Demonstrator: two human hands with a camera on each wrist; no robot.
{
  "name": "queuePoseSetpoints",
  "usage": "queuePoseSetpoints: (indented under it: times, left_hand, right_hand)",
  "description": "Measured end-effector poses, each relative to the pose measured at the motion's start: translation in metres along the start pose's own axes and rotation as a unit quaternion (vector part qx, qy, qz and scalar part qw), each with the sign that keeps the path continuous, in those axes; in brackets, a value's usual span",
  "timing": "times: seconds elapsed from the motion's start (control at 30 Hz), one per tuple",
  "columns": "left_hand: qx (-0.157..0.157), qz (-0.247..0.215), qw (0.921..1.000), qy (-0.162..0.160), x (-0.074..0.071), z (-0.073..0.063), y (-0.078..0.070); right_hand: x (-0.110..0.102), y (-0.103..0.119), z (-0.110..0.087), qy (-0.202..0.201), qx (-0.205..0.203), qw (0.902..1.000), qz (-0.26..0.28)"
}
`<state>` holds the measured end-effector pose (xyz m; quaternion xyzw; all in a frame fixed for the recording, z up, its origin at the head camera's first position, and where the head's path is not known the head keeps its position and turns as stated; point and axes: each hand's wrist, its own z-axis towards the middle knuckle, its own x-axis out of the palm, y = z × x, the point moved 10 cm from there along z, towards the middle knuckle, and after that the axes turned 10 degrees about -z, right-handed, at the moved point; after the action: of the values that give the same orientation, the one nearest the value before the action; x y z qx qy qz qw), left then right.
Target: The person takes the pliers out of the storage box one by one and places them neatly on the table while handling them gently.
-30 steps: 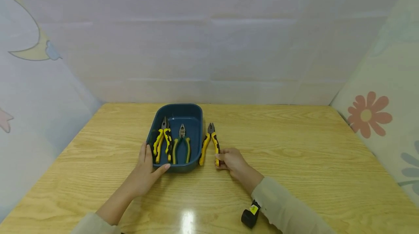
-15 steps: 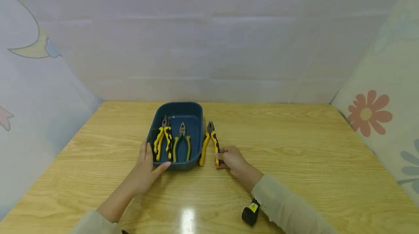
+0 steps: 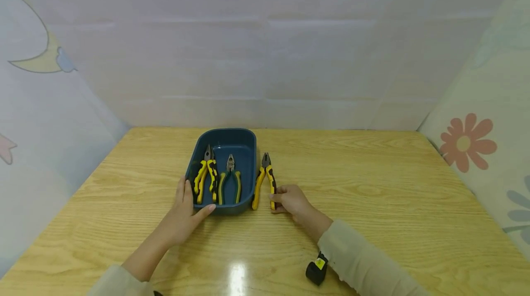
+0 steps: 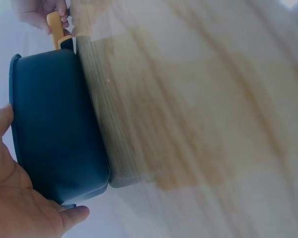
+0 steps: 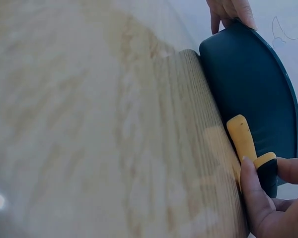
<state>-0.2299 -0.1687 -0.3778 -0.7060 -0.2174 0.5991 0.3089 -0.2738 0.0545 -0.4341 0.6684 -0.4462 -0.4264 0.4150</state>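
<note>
In the head view, my left hand (image 3: 180,220) rests against the near left corner of a dark blue tray (image 3: 232,211), thumb on the front rim and fingers along the left side. Inside lie long-nose pliers (image 3: 212,174) with yellow-black handles and pliers (image 3: 230,163) with green-yellow handles. Just right of the tray, a pair of combination pliers (image 3: 271,181) with yellow-black handles points away from me, handles spread. My right hand (image 3: 291,201) pinches the end of its right handle; the right wrist view shows thumb and fingers (image 5: 256,193) on that handle.
The wooden table (image 3: 372,185) extends to both sides and ends at a pale cloth backdrop (image 3: 265,66). A black strap piece with a yellow label (image 3: 317,268) hangs by the right sleeve (image 3: 360,254).
The right hand and the pliers' right handle have shifted very slightly left, bringing the handles a little closer together. The left hand and tray keep their places; the head view tilts slightly.
</note>
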Motion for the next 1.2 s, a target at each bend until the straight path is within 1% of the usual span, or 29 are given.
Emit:
queuePoseSetpoints:
  times: [0.1,0.2,0.33,0.5,0.7,0.83,1.0,1.1,1.2]
  left_hand:
    - [-0.001,0.002,1.0000,0.000,0.000,0.000,0.000]
    - [-0.001,0.003,1.0000,-0.001,0.000,0.001,0.000]
    - [-0.003,0.007,1.0000,-0.001,0.001,0.000,0.001]
    - [-0.004,0.009,0.9999,-0.003,0.002,-0.001,0.002]
    - [-0.004,0.006,1.0000,-0.002,0.002,-0.001,0.002]
    - [-0.005,0.008,1.0000,0.000,0.001,-0.001,0.001]
    - [-0.005,0.011,0.9999,0.001,0.000,-0.001,0.001]
    - [-0.001,0.010,0.9999,-0.003,0.001,-0.001,0.002]
    - [0.003,0.010,0.9999,-0.006,0.000,0.000,0.002]
  right_hand:
    - [-0.001,0.000,0.000,-0.004,0.002,0.9998,-0.018]
    - [-0.003,0.002,0.001,-0.016,-0.001,0.9981,-0.059]
    - [-0.007,0.003,0.002,-0.030,-0.003,0.9935,-0.109]
    - [-0.008,0.003,0.002,-0.039,0.003,0.9913,-0.126]
    - [-0.008,0.008,0.001,-0.044,-0.007,0.9860,-0.161]
    - [-0.009,0.012,0.001,-0.044,-0.012,0.9802,-0.192]
    - [-0.009,0.014,0.001,-0.049,-0.006,0.9728,-0.226]
    - [-0.010,0.014,0.002,-0.050,-0.006,0.9724,-0.228]
    - [-0.010,0.014,0.002,-0.052,-0.009,0.9740,-0.221]
